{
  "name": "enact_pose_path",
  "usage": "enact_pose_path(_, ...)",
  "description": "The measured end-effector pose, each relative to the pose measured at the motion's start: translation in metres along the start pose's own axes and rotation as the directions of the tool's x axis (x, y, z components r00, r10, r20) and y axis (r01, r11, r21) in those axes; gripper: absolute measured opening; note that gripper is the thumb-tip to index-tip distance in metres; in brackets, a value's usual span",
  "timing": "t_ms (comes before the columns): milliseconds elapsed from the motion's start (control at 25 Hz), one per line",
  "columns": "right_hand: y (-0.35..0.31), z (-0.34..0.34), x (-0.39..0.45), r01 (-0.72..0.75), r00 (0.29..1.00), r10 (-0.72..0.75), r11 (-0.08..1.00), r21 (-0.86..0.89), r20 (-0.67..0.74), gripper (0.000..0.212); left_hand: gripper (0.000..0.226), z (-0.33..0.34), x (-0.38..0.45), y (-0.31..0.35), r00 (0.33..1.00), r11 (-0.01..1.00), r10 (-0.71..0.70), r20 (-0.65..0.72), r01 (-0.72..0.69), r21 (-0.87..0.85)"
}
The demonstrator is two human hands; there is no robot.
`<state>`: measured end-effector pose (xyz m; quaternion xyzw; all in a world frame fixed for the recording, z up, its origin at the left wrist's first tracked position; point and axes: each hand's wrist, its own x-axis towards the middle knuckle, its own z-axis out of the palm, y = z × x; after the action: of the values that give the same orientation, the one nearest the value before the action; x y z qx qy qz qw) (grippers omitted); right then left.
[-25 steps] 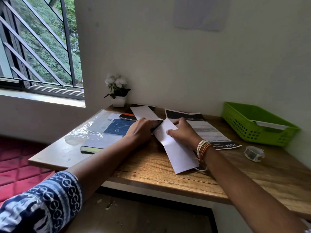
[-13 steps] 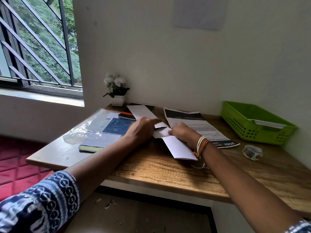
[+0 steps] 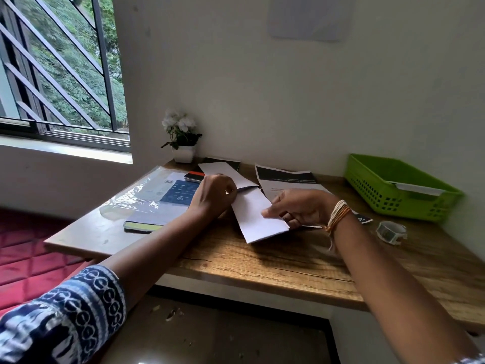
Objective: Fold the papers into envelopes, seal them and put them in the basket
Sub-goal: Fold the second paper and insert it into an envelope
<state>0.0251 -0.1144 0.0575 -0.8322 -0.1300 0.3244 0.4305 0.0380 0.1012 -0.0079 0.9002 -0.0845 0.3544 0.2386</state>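
Wooden desk: both hands' fingers pinch folded paper, hiding its fold.

A single head-worn wide-angle camera looks forward and slightly down from the near edge of the wood-grain tabletop, close enough that both forearms fill the lower frame. It faces the far wall, with the barred window at left and the far right corner at right.
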Motion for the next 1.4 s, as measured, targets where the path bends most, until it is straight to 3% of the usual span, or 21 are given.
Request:
enact_pose_path(80, 0.003, 0.001, 0.007, 0.039, 0.990, -0.026, 0.995, 0.094, -0.137, 0.015, 0.010, 0.000, -0.001, 0.000, 1.000, 0.999, 0.013, -0.001, -0.013, -0.032)
enact_pose_path(200, 0.008, 0.004, 0.022, 0.204, 0.910, -0.095, 0.950, 0.237, -0.404, 0.031, 0.009, 0.002, -0.003, 0.006, 0.996, 0.992, 0.089, -0.016, -0.090, -0.087)
enact_pose_path(360, 0.012, 0.014, 0.039, 0.296, 0.769, -0.199, 0.953, 0.062, -0.608, 0.026, 0.006, 0.001, -0.007, 0.015, 0.979, 0.974, 0.204, 0.027, -0.200, -0.110)
enact_pose_path(520, 0.011, 0.004, 0.022, 0.327, 0.902, -0.231, 0.918, 0.226, -0.366, 0.026, 0.007, -0.002, -0.005, 0.010, 0.989, 0.986, 0.148, 0.009, -0.147, -0.078)
enact_pose_path(640, 0.012, -0.007, 0.010, 0.354, 0.919, -0.299, 0.913, 0.201, -0.258, 0.026, 0.007, -0.001, -0.004, 0.007, 0.993, 0.991, 0.112, 0.024, -0.109, -0.079)
enact_pose_path(840, 0.011, 0.007, 0.021, 0.478, 0.821, -0.440, 0.878, 0.017, -0.363, 0.023, 0.005, -0.001, -0.005, 0.008, 0.992, 0.986, 0.129, 0.000, -0.128, -0.109)
enact_pose_path(960, 0.013, 0.013, 0.033, 0.471, 0.687, -0.535, 0.843, -0.259, -0.492, 0.019, 0.006, 0.000, -0.007, 0.011, 0.985, 0.974, 0.170, 0.018, -0.166, -0.154)
enact_pose_path(1080, 0.017, 0.011, 0.038, 0.350, 0.580, -0.649, 0.745, -0.568, -0.493, 0.016, 0.007, 0.000, -0.009, 0.016, 0.977, 0.966, 0.206, 0.062, -0.193, -0.173)
enact_pose_path(1200, 0.018, 0.013, 0.040, 0.189, 0.561, -0.712, 0.608, -0.771, -0.424, 0.018, 0.009, -0.001, -0.009, 0.018, 0.972, 0.962, 0.222, 0.076, -0.206, -0.181)
enact_pose_path(1400, 0.015, 0.013, 0.039, 0.308, 0.615, -0.721, 0.592, -0.744, -0.320, 0.026, 0.009, -0.005, -0.009, 0.016, 0.974, 0.964, 0.221, 0.048, -0.210, -0.164)
